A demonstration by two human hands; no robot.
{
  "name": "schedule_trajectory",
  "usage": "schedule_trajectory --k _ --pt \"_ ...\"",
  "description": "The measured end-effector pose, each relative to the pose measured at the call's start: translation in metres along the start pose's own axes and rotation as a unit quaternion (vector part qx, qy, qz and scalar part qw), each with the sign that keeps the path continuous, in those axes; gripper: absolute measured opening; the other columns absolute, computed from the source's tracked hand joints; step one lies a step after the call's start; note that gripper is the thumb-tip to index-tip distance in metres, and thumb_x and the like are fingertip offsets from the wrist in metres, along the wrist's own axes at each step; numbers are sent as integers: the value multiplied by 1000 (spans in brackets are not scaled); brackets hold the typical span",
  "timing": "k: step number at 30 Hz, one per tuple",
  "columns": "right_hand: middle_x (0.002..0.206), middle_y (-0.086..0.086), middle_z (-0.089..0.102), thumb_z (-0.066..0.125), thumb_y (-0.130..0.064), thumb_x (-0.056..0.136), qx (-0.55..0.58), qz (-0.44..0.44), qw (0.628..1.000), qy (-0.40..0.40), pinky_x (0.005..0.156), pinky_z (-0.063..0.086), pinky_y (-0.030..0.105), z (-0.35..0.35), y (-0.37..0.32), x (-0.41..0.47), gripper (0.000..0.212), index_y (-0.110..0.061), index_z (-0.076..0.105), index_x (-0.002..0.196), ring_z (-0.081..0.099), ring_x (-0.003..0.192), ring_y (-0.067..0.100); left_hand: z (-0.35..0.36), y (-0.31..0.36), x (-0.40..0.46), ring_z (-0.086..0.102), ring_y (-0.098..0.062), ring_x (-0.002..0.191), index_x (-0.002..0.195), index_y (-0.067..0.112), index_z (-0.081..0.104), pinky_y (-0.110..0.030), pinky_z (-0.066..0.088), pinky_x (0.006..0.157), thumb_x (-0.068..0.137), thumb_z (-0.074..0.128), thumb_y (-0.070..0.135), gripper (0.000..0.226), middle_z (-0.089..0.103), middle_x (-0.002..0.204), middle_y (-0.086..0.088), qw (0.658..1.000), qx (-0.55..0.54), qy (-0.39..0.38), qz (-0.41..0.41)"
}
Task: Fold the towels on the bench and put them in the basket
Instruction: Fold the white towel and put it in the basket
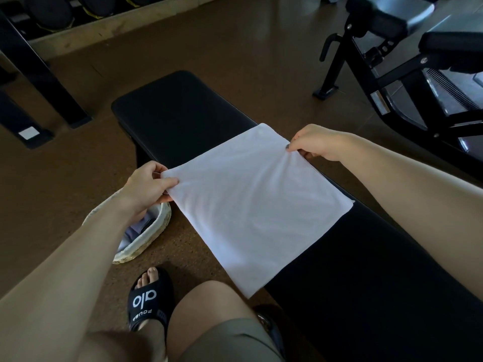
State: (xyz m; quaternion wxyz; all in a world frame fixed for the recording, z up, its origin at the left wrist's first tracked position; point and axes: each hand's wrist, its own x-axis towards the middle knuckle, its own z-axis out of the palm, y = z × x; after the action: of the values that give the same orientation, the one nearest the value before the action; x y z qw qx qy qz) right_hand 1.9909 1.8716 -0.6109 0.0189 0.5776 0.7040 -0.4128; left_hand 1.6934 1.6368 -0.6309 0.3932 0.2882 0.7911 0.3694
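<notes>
A white towel (258, 205) lies spread across the black padded bench (180, 111), its near corner hanging over the bench's left edge. My left hand (147, 185) pinches the towel's left corner, thumb on top. My right hand (317, 145) pinches the far right corner. A woven basket (146, 241) sits on the floor left of the bench, partly hidden under my left forearm, with pale cloth inside it.
My knee (209, 304) and a foot in a black slide sandal (150, 299) are by the bench's near left side. A black exercise machine (407, 74) stands to the right. A weight rack (39, 74) stands at the far left on the brown floor.
</notes>
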Motion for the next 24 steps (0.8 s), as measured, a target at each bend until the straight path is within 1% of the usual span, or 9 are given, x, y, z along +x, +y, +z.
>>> schedule_trajectory --k 3,6,8,10,12,13,16,19,24 --pt "106 7 69 66 -23 98 -26 -10 1000 4 73 51 28 1 -3 -1 18 -11 71 111 65 97 21 0 -1 1 67 -25 98 118 11 54 -39 61 78 96 69 12 26 59 113 -11 1000 9 5 5" --pt "102 4 65 64 -22 100 -47 -33 998 31 78 48 31 5 -4 -4 10 -14 68 103 62 101 22 1 -2 1 67 -25 99 120 14 51 -36 61 72 96 69 14 30 59 115 -11 1000 15 19 12" --pt "95 2 63 62 -21 100 -51 -50 996 56 70 46 28 8 -1 -8 7 -15 66 97 62 97 21 3 -4 3 68 -24 100 122 13 50 -33 61 65 95 71 19 35 60 118 -13 999 -8 31 -7" --pt "93 3 63 62 -23 98 -56 -66 993 77 64 44 27 11 5 -13 10 -14 64 99 62 91 20 4 -3 -2 69 -24 103 127 10 50 -32 61 63 90 75 31 49 62 121 -13 997 -56 8 -50" --pt "94 3 64 65 -29 95 -55 -73 993 77 65 45 29 11 11 -20 15 -15 63 102 61 87 18 7 -5 -5 70 -26 106 134 10 52 -33 62 67 81 79 43 67 66 124 -12 990 -85 -54 -95" --pt "95 2 64 68 -32 92 -52 -74 993 73 65 46 30 11 14 -23 18 -18 61 102 61 87 18 10 -5 -9 71 -25 105 134 13 55 -33 62 69 83 77 42 63 68 123 -10 988 -83 -85 -104" --pt "94 2 63 76 -33 87 -38 -83 994 60 67 47 31 7 23 -34 27 -20 58 102 60 84 18 23 -5 -23 71 -22 104 124 20 64 -36 60 80 99 64 26 26 73 115 -4 984 -68 -131 -100" --pt "96 3 61 79 -29 85 -29 -90 994 59 70 48 32 5 29 -43 31 -19 57 104 58 84 18 26 -6 -29 70 -20 105 123 20 64 -37 58 84 101 61 21 23 73 115 -3 985 -73 -125 -96" --pt "95 2 61 76 -21 86 -23 -76 996 47 66 44 28 5 35 -54 19 -18 62 98 57 83 16 29 -6 -40 69 -18 108 121 18 60 -35 59 78 101 62 19 20 71 119 -2 986 -90 -103 -93"
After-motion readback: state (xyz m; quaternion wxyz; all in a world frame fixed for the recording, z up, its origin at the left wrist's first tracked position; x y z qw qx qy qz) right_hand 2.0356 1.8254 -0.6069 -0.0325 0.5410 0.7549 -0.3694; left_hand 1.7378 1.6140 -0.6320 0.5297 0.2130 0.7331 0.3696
